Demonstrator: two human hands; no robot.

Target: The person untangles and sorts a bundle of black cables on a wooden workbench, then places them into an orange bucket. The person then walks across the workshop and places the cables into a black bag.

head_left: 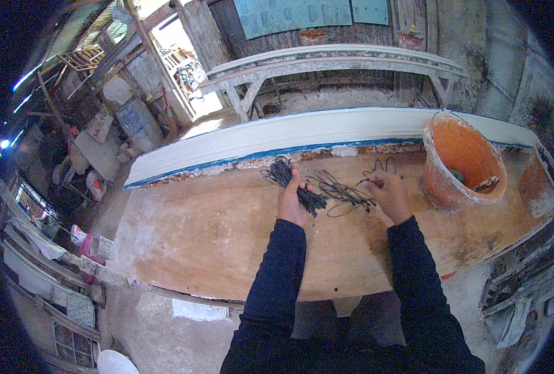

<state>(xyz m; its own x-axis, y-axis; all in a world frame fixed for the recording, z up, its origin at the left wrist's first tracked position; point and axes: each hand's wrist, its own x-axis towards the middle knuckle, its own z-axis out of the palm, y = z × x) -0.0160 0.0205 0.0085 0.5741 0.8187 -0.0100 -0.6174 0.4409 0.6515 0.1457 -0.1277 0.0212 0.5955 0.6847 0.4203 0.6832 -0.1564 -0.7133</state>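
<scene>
Clasping a bundle of dark, wiry loops (281,172) in curled fingers, the left hand (293,202) is over a wooden tabletop (208,237); the right hand (391,196) pinches thin strands (394,164) beside a looser pile (342,192) — tangling there could snag extras; a slack left grip might spill the bundle.

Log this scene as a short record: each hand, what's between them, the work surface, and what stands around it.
Left hand: closed around a bundle of black looped strands
Right hand: at more thin strands; exact grip unclear
Between hands: looser spread of black strands
Surface: brown plywood worktop
Right side: orange bucket, white-smeared
Far side: long white molding, blue near edge
</scene>
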